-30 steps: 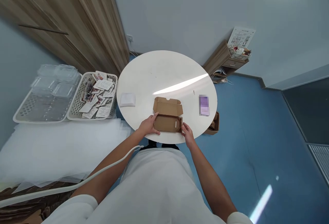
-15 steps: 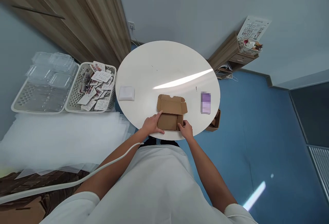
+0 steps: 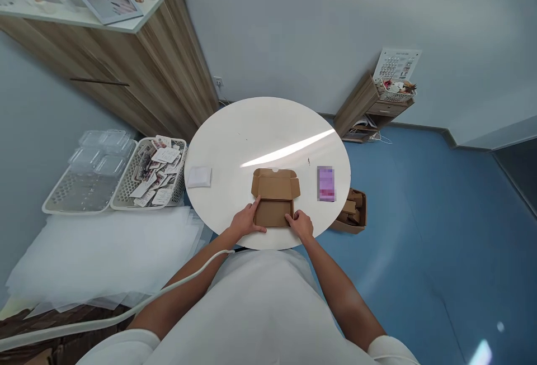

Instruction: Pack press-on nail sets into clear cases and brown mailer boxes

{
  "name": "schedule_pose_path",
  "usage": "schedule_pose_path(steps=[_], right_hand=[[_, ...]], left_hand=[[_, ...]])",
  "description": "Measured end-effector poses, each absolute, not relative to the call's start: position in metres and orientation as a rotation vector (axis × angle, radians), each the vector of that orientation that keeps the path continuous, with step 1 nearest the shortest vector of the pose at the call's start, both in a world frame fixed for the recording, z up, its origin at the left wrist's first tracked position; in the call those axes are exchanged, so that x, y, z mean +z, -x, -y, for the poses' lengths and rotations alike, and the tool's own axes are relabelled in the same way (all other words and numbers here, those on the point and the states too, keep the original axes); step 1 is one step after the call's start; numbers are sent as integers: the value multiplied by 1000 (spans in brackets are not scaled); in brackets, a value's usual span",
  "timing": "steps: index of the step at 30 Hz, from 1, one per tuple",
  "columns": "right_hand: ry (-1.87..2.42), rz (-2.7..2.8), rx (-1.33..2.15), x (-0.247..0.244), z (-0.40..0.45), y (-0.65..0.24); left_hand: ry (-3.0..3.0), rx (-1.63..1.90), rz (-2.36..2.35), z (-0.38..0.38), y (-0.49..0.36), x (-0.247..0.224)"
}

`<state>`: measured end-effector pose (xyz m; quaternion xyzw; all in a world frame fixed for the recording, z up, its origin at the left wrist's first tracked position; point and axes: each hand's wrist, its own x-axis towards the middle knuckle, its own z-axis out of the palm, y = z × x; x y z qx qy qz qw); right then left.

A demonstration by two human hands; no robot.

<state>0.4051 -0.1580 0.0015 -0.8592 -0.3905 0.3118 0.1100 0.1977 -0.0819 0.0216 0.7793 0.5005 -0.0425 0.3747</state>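
A brown cardboard box [image 3: 274,212] lies at the near edge of the round white table [image 3: 268,124], its lid raised and leaning away from me. At its left side is my left hand [image 3: 246,221], thumb and fingers spread around the near left corner. My right hand [image 3: 301,224] pinches the right wall of the box near its front corner. Bare cardboard shows inside the box. A flat white packet [image 3: 199,176] lies to the left on the table, and a purple pixelated rectangle [image 3: 326,184] to the right.
Left of the table stand a white basket of printed cards [image 3: 157,172] and another with clear plastic containers [image 3: 100,152]. White sheets [image 3: 109,256] are stacked below them. On the floor at right is a carton of cardboard pieces [image 3: 354,214]. A white cable [image 3: 176,284] crosses my left arm.
The right side flap, which lay inward over the box floor, now stands against the right wall. My right hand stays at that side. The view has tilted upward, showing a shelf at upper left.
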Motion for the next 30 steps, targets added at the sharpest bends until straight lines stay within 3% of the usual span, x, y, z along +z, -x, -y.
schedule_pose_path(steps=[8,15,23,30], right_hand=[[2286,1042,1038,5,164,-426],[1868,768,1378,-8,179,-425],[1835,865,1246,-11,164,-434],[1784,834,1356,-13,152,-439]], left_hand=[[-1889,119,-1280,93,-199,13],[-1514,269,-1370,121,-200,-3],[-1477,360,-1413,106,-224,-4],[-1472,326,-1486,100,-227,-4]])
